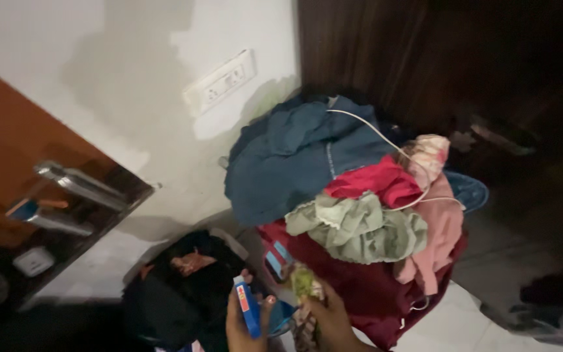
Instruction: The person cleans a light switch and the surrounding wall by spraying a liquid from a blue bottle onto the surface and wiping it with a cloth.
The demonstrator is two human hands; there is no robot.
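My left hand (245, 322) is at the bottom middle, closed around a small blue and red packet (247, 306) held upright. Just right of it, my right hand (330, 318) grips a small crumpled green and yellow thing (303, 281), possibly cloth or a wrapper. Both hands hover in front of a tall heap of clothes (353, 215): blue denim on top, then red, pale green, pink and maroon pieces. A thin white cord (386, 140) loops over the heap.
A dark bundle or bag (184, 287) lies on the pale floor at left. A white wall socket plate (219, 83) is on the wall. A brown door with metal handle (79, 184) stands at left. Dark wooden panels (438, 58) fill the right.
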